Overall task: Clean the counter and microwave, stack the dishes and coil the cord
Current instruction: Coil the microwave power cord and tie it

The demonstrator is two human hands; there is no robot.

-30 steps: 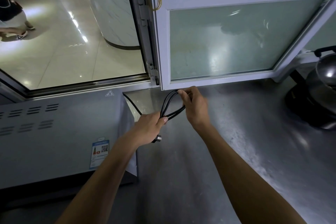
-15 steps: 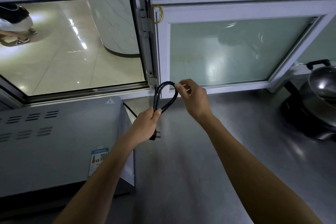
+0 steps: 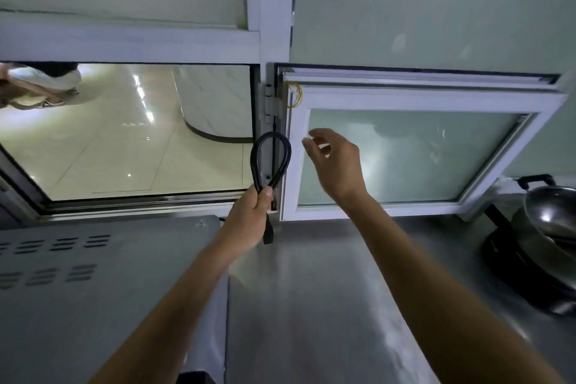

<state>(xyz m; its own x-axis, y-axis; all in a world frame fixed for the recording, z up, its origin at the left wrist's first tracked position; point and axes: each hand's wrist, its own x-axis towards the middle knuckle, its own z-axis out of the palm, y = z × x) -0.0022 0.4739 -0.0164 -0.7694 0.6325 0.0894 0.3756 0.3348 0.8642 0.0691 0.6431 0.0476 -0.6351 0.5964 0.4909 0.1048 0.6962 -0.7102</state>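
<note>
My left hand pinches the cord (light, springy) below its loop; right hand beside it, loose, empty.

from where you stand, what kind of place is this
Probably a commercial or canteen kitchen: a stainless steel counter, a wok on a burner at the right, and a serving hatch window opening onto a tiled hall.

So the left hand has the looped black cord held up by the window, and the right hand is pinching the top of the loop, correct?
Not quite. In the head view the left hand does grip the looped black cord by the window, but the right hand is off it, fingers loose, beside the loop and holding nothing.
</note>
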